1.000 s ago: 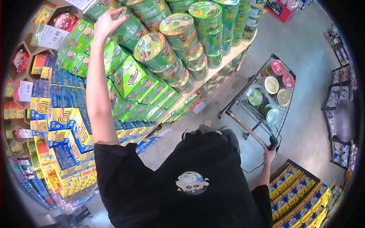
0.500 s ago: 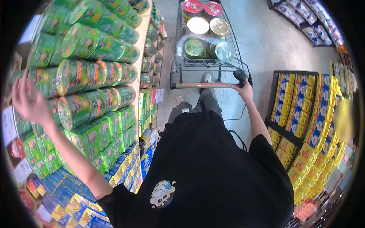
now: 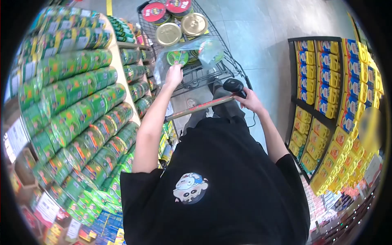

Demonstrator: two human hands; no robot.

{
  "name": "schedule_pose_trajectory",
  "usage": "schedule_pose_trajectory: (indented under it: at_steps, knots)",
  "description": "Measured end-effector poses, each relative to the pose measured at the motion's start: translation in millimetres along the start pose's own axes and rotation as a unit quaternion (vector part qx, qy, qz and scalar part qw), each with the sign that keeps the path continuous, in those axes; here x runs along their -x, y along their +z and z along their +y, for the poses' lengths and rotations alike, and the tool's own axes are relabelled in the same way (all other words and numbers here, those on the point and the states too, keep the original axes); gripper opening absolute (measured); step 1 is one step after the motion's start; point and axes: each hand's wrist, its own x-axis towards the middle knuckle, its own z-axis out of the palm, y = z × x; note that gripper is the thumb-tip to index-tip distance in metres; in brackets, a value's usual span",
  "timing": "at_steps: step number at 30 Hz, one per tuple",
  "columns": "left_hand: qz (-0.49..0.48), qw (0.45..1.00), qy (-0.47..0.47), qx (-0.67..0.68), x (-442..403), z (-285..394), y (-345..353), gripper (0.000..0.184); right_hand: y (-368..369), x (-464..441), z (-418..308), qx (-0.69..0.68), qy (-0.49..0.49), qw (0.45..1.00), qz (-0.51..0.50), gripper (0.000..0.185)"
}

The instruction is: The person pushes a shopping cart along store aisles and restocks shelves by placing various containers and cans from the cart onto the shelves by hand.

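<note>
My left hand (image 3: 174,76) reaches over the shopping cart (image 3: 188,83), fingers bent together at the near edge of a green-lidded canister (image 3: 178,57). That canister lies in a clear plastic bag (image 3: 162,61) with another green one (image 3: 211,52) beside it. My right hand (image 3: 249,100) is closed on the right end of the cart handle (image 3: 200,107), against a black rounded device (image 3: 233,85). Two gold-lidded tins (image 3: 168,34) stand beyond the bag. Two red-lidded tins (image 3: 154,12) are at the far end of the cart.
Stacked green canisters (image 3: 77,83) fill the shelf on my left, with a wooden edge panel (image 3: 115,53) and price cards (image 3: 17,138). Yellow and blue packs (image 3: 306,75) stand in a dark rack (image 3: 290,94) on the right. Grey tiled floor (image 3: 249,38) lies ahead.
My left hand has moved from the shelf canisters to the bagged canister in the cart. The view has turned, and the cart now appears further left and slanted. My right hand stays on the handle.
</note>
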Motion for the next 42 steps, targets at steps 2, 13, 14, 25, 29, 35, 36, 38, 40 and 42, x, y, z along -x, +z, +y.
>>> schedule_pose_trajectory:
  at_steps: [2,13,14,25,29,35,36,38,40,42]
  knots:
    - [-0.040,0.993,-0.106,-0.027,-34,7,28,0.031,-8,-4,0,-0.027,0.026,0.999,-0.032,0.032]
    - [0.028,0.990,0.051,-0.125,-127,118,103,0.099,-32,-19,4,-0.018,-0.005,0.998,-0.055,0.035]
    - [0.001,0.985,0.049,-0.164,-130,126,103,0.109,-32,-21,8,-0.018,-0.015,0.998,-0.054,0.036]
    - [-0.024,0.987,-0.034,-0.157,-152,136,97,0.109,-28,-26,15,-0.016,-0.034,0.999,-0.026,0.035]
    - [0.037,0.997,0.015,-0.062,-129,101,56,0.114,-25,-24,10,-0.014,-0.022,1.000,-0.015,0.033]
    - [0.078,0.984,-0.056,0.148,-63,65,-22,0.124,-11,-21,3,-0.065,0.045,0.997,-0.014,0.030]
    - [0.090,0.980,-0.068,0.162,-49,61,-36,0.120,-9,-20,-3,-0.067,0.048,0.997,-0.007,0.030]
    - [0.104,0.942,-0.092,0.307,-19,51,-59,0.115,-5,-17,-8,-0.062,0.058,0.996,-0.008,0.028]
    - [0.127,0.861,-0.150,0.470,13,61,-96,0.107,2,-15,-10,-0.067,0.036,0.997,0.008,0.025]
    - [0.141,0.803,-0.200,0.543,53,70,-140,0.108,8,-14,-5,-0.072,0.004,0.997,0.018,0.022]
